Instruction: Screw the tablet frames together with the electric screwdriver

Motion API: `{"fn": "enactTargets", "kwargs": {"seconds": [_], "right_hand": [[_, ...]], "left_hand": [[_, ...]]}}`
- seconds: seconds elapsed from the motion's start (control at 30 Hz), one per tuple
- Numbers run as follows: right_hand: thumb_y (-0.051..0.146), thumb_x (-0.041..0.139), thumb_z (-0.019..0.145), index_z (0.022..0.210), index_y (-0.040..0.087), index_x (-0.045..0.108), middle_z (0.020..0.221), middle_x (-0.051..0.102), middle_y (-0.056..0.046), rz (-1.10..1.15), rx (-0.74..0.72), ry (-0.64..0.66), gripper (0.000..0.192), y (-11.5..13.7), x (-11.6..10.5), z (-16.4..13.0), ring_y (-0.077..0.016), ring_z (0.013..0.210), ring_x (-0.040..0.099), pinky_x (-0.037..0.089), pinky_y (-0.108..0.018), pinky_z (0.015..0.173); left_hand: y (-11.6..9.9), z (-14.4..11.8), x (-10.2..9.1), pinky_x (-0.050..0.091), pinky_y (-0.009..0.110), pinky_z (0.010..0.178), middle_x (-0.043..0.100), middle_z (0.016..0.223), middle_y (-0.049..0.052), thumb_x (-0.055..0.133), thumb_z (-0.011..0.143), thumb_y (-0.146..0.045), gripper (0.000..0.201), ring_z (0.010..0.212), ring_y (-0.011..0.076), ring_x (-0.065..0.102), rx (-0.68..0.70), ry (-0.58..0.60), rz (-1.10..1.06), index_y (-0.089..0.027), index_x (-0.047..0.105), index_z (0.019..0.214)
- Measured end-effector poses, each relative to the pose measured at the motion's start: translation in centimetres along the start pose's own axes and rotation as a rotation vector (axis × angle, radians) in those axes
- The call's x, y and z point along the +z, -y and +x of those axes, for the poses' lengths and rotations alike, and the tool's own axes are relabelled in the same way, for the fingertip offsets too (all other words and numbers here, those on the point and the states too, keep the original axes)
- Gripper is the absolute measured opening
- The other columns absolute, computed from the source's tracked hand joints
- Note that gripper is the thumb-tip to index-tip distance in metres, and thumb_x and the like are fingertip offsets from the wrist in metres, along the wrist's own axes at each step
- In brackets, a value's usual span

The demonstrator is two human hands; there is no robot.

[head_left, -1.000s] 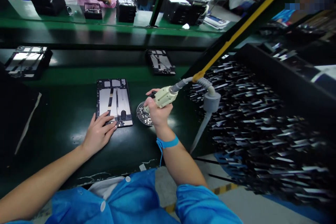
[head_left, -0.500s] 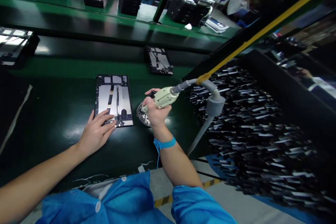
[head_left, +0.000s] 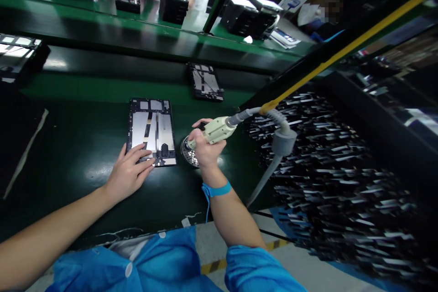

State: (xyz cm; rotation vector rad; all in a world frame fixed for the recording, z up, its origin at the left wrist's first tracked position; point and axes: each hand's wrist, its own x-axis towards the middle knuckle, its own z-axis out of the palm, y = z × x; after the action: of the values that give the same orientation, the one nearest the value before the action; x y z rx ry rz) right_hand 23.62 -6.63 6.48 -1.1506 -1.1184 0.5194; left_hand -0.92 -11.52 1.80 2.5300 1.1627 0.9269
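Note:
An opened tablet [head_left: 140, 128] with its silvery inside facing up lies flat on the dark green bench. My left hand [head_left: 132, 171] rests on its lower left part, fingers stretched out and lying on it. Wrapped around a pale green electric screwdriver [head_left: 217, 130] is my right hand [head_left: 205, 148], closed, with a blue band at the wrist. The tool's front end points down over a round dish [head_left: 185, 153] with a perforated metal face, just right of the tablet. Its tip is hidden by my fingers. A grey cord [head_left: 253, 110] runs from its back end.
Another opened tablet [head_left: 206, 82] lies farther back. A stack of tablets [head_left: 20, 57] stands at left. On the right is a rack [head_left: 328, 164] packed with dark, shiny-edged pieces. A yellow strap [head_left: 308, 68] and a grey cylinder [head_left: 284, 141] hang nearby. Co-workers stand across the bench.
The view has shifted slightly. Both hands keep their places at the tablet and the dish. A person in white has come into sight across the bench.

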Motion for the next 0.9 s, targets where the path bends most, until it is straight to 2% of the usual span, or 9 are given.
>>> {"fn": "enactTargets", "kwargs": {"seconds": [0.2,0.33,0.53,0.77,0.9], "right_hand": [[0.031,0.067,0.085,0.101,0.026,0.060,0.085,0.065,0.001,0.103,-0.053,-0.020,0.018,2.6,0.3,0.1,-0.0105,0.051,0.059,0.050,-0.027,0.048],[0.036,0.067,0.087,0.106,0.029,0.059,0.093,0.065,0.000,0.180,-0.010,0.115,0.022,4.0,2.0,-1.6,-0.0102,0.051,0.060,0.052,-0.028,0.048],[0.037,0.072,0.088,0.110,0.027,0.059,0.098,0.067,-0.002,0.283,0.061,0.260,0.028,3.5,4.2,-4.3,-0.0105,0.054,0.062,0.054,-0.028,0.050],[0.025,0.072,0.090,0.115,0.027,0.062,0.101,0.067,-0.001,0.351,0.011,0.318,0.027,3.0,4.5,-5.0,-0.0104,0.059,0.064,0.057,-0.030,0.057],[0.027,0.072,0.089,0.115,0.026,0.062,0.098,0.066,-0.001,0.332,0.029,0.339,0.027,2.6,4.4,-5.2,-0.0113,0.059,0.063,0.057,-0.030,0.056]], "left_hand": [[0.3,0.3,0.5,0.036,0.067,0.117,0.074,0.124,0.009,0.061,0.101,-0.025,0.019,0.132,0.0319,0.060,0.000,-0.028,-0.025,-0.025,0.078,0.111],[0.5,0.2,0.8,0.033,0.067,0.118,0.073,0.125,0.009,0.060,0.102,-0.026,0.020,0.135,0.0315,0.059,0.000,-0.018,-0.028,-0.026,0.077,0.112],[0.5,0.2,0.8,0.033,0.066,0.118,0.073,0.125,0.010,0.061,0.101,-0.025,0.020,0.135,0.0311,0.058,0.010,-0.030,-0.032,-0.025,0.076,0.115],[0.3,0.3,0.6,0.034,0.067,0.117,0.072,0.126,0.010,0.059,0.103,-0.026,0.023,0.135,0.0324,0.058,0.004,-0.018,-0.022,-0.025,0.075,0.118],[0.2,0.3,0.7,0.033,0.067,0.118,0.072,0.127,0.009,0.059,0.103,-0.026,0.024,0.136,0.0321,0.058,-0.010,-0.011,-0.025,-0.027,0.075,0.120]]}}
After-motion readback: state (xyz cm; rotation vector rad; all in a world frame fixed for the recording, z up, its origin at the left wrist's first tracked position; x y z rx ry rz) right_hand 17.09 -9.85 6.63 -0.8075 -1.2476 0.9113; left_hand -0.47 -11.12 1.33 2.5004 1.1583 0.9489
